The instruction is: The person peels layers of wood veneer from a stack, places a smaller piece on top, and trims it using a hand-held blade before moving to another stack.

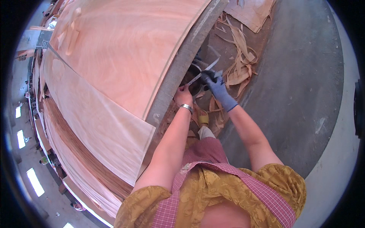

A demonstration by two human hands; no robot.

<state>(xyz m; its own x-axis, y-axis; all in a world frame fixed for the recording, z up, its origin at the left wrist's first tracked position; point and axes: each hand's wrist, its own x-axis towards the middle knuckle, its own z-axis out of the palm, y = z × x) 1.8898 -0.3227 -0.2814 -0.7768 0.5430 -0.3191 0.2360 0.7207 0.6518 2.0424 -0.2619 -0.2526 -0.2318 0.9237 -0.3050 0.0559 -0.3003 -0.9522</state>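
My left hand, bare with a metal watch at the wrist, pinches the near end of a narrow pale strip just off the table's edge. Close beside it, my right hand wears a blue-grey glove with dark fingers. Those fingers are curled together at the strip's other end; what they hold is too small and dark to make out. A pale, blade-like length sticks out beyond the glove. Below the hands is a dark round opening with a light rim, partly hidden by them.
To the left, a large table bears wide pinkish veneer sheets along a grey edge. Thin torn veneer scraps litter the floor by my foot. A broad dark grey surface lies to the right. Stacked brown sheets are at left.
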